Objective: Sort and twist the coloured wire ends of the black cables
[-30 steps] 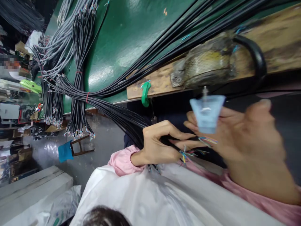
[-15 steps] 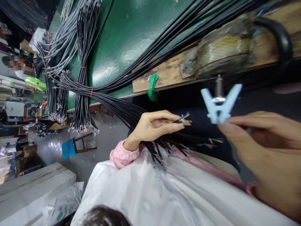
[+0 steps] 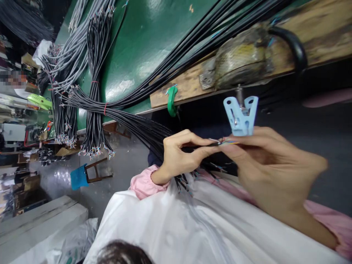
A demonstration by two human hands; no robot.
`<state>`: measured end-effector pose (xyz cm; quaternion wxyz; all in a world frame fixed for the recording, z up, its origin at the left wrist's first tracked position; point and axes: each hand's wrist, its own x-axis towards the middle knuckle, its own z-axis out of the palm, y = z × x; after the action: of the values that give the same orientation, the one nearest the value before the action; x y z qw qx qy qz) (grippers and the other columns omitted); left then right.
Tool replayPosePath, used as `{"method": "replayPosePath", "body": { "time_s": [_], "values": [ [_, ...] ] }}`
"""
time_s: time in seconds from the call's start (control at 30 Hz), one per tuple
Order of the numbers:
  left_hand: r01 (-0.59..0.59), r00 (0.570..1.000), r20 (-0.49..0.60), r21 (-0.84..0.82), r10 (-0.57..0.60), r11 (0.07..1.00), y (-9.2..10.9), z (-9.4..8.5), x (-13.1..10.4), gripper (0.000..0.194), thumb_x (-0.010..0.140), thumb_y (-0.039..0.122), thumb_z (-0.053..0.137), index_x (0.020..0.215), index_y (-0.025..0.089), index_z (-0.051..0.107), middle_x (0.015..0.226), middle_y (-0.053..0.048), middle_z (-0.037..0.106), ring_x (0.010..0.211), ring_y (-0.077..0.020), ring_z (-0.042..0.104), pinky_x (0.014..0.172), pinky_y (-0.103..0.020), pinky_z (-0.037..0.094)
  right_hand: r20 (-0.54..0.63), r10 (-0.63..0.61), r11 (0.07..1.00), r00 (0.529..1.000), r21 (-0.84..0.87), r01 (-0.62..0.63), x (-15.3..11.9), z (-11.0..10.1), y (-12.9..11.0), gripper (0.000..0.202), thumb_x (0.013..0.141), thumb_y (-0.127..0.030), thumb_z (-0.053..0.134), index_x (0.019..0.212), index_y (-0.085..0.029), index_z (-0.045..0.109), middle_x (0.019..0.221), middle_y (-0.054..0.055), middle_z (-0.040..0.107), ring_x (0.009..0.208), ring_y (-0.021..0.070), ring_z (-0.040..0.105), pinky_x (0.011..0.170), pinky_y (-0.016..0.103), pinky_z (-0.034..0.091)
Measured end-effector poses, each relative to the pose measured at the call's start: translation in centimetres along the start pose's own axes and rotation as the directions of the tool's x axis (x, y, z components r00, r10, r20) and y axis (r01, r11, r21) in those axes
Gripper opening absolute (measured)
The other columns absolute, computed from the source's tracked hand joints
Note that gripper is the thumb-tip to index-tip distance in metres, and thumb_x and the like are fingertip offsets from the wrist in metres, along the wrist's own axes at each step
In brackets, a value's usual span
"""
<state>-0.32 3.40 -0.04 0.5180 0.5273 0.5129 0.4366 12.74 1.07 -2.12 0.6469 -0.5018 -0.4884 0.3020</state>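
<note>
My left hand (image 3: 184,152) is closed, pinching the end of a black cable (image 3: 215,144) between thumb and fingers. Thin coloured wires (image 3: 232,142) fan out of that end. Thumb and forefinger of my right hand (image 3: 269,165) are pressed together on these wires, right beside the left fingertips. Just above the right fingers is a light blue plastic clip (image 3: 242,119), in line with a metal shaft (image 3: 239,93); whether the hand touches the clip I cannot tell. A bundle of black cables (image 3: 145,132) runs behind my left hand, stripped ends hanging over my lap.
A grimy motor-like device (image 3: 239,60) sits on a wooden board (image 3: 189,88) along the green table's (image 3: 137,33) edge. A green clamp-like piece (image 3: 172,102) hangs from the board. Black and grey cable bundles (image 3: 96,66) lie left. A blue stool (image 3: 79,176) stands on the floor.
My right hand has moved left from near the blue clip to the cable end and now pinches its coloured wires. My left hand keeps hold of the cable. The view has shifted slightly.
</note>
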Motion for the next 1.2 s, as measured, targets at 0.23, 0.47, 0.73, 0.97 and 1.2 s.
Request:
{"method": "replayPosePath", "body": {
  "time_s": [0.23, 0.47, 0.73, 0.97, 1.2],
  "values": [
    [0.238, 0.714, 0.656, 0.103, -0.246, 0.966, 2.7, -2.4, 2.1, 0.043, 0.075, 0.049, 0.081, 0.085, 0.008, 0.076, 0.073, -0.002, 0.071, 0.056, -0.0071, 0.063, 0.057, -0.019, 0.053, 0.246, 0.162, 0.951, 0.956, 0.218, -0.217, 1.2, -1.8, -0.6, 0.024, 0.08, -0.051, 0.079, 0.067, -0.032, 0.071, 0.064, 0.002, 0.063, 0.062, 0.0166, 0.06, 0.055, 0.033, 0.048],
    [-0.244, 0.871, 0.476, 0.206, 0.121, 0.948, 2.0, -0.9, 1.1, 0.058, 0.089, 0.061, 0.059, 0.066, 0.009, 0.072, 0.062, 0.0, 0.058, 0.06, -0.004, 0.052, 0.061, -0.021, 0.039, 0.242, 0.171, 0.956, 0.955, 0.194, -0.221, 1.3, -1.4, -0.8, 0.035, 0.08, -0.056, 0.077, 0.062, -0.027, 0.066, 0.061, 0.001, 0.062, 0.056, 0.0164, 0.059, 0.046, 0.03, 0.045],
    [0.112, 0.968, 0.202, 0.177, -0.147, 0.978, 1.4, -0.5, -2.0, 0.06, 0.078, 0.071, 0.069, 0.097, 0.014, 0.074, 0.067, 0.0, 0.06, 0.054, -0.0065, 0.048, 0.056, -0.023, 0.043, -0.014, -0.35, 0.889, 0.937, -0.321, 0.327, 0.2, -0.2, 1.3, 0.019, 0.087, -0.027, 0.068, 0.069, -0.026, 0.061, 0.063, -0.001, 0.062, 0.057, 0.0143, 0.06, 0.047, 0.029, 0.036],
    [0.255, 0.94, 0.234, 0.003, -0.248, 0.967, 0.3, -1.2, -0.4, 0.075, 0.069, 0.08, 0.069, 0.1, 0.013, 0.077, 0.083, -0.004, 0.065, 0.06, -0.0062, 0.054, 0.058, -0.021, 0.049, -0.05, -0.407, 0.841, 0.912, -0.409, 0.353, -0.3, 1.7, 1.5, 0.017, 0.085, -0.023, 0.067, 0.071, -0.025, 0.059, 0.062, -0.001, 0.062, 0.058, 0.0145, 0.058, 0.053, 0.029, 0.04],
    [0.245, 0.958, 0.168, -0.049, -0.234, 0.968, 0.7, -1.0, 0.2, 0.07, 0.07, 0.077, 0.071, 0.101, 0.014, 0.079, 0.074, 0.001, 0.058, 0.058, -0.0046, 0.049, 0.061, -0.021, 0.05, -0.061, -0.373, 0.852, 0.926, -0.418, 0.315, 0.0, 1.7, 1.8, 0.019, 0.086, -0.029, 0.065, 0.068, -0.024, 0.062, 0.062, 0.001, 0.064, 0.057, 0.0164, 0.061, 0.05, 0.029, 0.044]
  ]
}}
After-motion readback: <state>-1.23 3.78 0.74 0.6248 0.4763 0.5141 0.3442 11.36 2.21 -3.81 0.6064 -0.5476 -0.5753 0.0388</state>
